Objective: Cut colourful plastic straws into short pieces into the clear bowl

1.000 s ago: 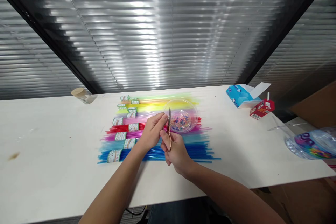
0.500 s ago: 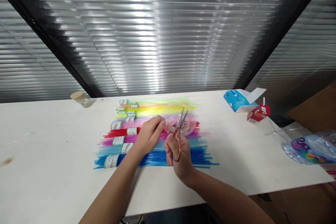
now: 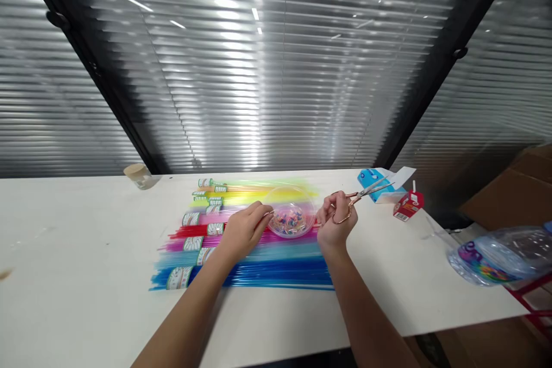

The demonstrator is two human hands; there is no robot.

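My right hand (image 3: 338, 221) grips a pair of scissors (image 3: 371, 189) with copper-coloured handles, its blades parted and pointing right toward the tissue box. My left hand (image 3: 246, 227) is closed in a pinch, a tiny pale piece (image 3: 269, 213) showing at the fingertips; I cannot make out what it is. Between the hands stands a round clear plastic bowl (image 3: 311, 202) with many small multicoloured bits inside. Bundles of thin plastic straws lie side by side under and around it, from yellow (image 3: 241, 195) at the back to blue (image 3: 276, 273) in front, each bound with a printed paper band.
A blue tissue box (image 3: 371, 179) and a red carton (image 3: 407, 206) stand at the right of the white table (image 3: 77, 276). A clear plastic bottle (image 3: 495, 256) lies near the right edge. At the back left is a cork-lidded jar (image 3: 140, 177). Blinds rise behind.
My right hand has moved right with the scissors, away from above the bowl, and the blades have swung from pointing up to pointing right. My left hand stays beside the bowl.
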